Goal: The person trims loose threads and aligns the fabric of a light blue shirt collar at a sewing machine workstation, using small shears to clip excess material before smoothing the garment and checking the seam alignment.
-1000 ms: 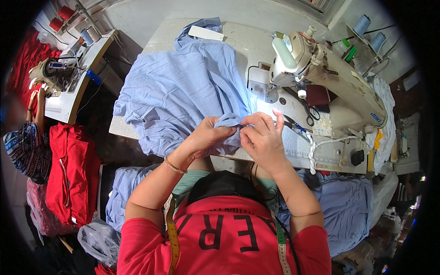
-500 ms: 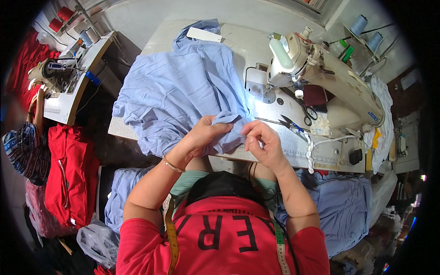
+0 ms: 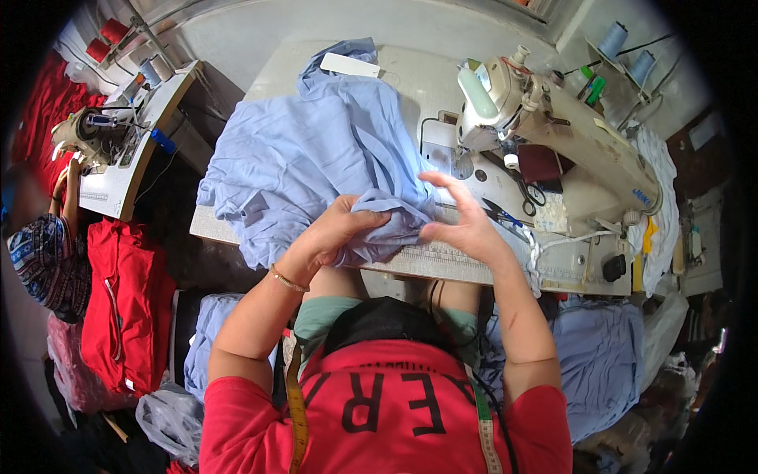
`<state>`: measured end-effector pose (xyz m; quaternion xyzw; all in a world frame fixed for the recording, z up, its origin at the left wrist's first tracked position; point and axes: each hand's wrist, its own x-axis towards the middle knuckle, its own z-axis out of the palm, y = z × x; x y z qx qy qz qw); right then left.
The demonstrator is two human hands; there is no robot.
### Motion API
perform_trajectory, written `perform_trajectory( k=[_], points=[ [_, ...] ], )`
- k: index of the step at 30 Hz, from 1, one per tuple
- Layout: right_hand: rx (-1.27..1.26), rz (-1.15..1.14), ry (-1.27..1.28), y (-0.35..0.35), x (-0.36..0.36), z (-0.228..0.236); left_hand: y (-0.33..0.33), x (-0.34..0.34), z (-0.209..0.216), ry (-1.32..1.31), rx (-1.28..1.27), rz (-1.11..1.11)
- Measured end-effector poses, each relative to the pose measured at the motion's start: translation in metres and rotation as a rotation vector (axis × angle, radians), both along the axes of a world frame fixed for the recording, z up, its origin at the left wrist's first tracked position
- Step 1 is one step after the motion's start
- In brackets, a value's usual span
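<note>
A light blue garment [image 3: 296,150] lies bunched over the sewing table, with part of it drawn over the front edge. My left hand [image 3: 341,227] pinches a fold of it between thumb and fingers near that edge. To the right of the fold, my right hand [image 3: 466,221] is open, thumb and fingers spread apart close to the cloth. Whether its thumb tip touches the fabric I cannot tell. A blank-looking white card tag [image 3: 350,65] rests at the garment's far end. The white sewing machine [image 3: 568,130] stands to the right, its needle area lit.
Black-handled scissors [image 3: 530,194] and blue thread snips [image 3: 501,212] lie beside the machine. A white braided cord [image 3: 534,265] hangs over the table's front edge. Blue cloth [image 3: 592,355] is piled at my right, red garments [image 3: 122,316] at my left. Another person's arm [image 3: 69,193] works at a second machine.
My right hand has gone from curled fingers to spread ones, with the fingers reaching farther over the cloth. My left hand keeps its hold on the fold, shifted slightly.
</note>
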<state>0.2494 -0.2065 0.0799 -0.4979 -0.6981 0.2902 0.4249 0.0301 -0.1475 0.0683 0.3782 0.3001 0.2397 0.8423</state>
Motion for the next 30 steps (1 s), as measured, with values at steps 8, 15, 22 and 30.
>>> perform_trajectory(
  k=[8, 15, 22, 30],
  points=[
    [-0.378, 0.133, 0.023, 0.016, -0.013, 0.015, 0.02, -0.006, 0.03, 0.518, 0.701, -0.128],
    [-0.458, 0.146, 0.258, 0.018, -0.002, -0.008, 0.017, 0.003, 0.009, 0.719, 1.635, 0.516],
    [0.089, -0.065, -0.25, 0.006, -0.012, 0.007, -0.037, 0.015, 0.004, 0.149, 0.605, -0.112],
    [0.588, -0.126, -0.916, -0.03, -0.031, 0.005, -0.035, 0.03, -0.023, -0.243, -0.008, 0.17]
  ],
)
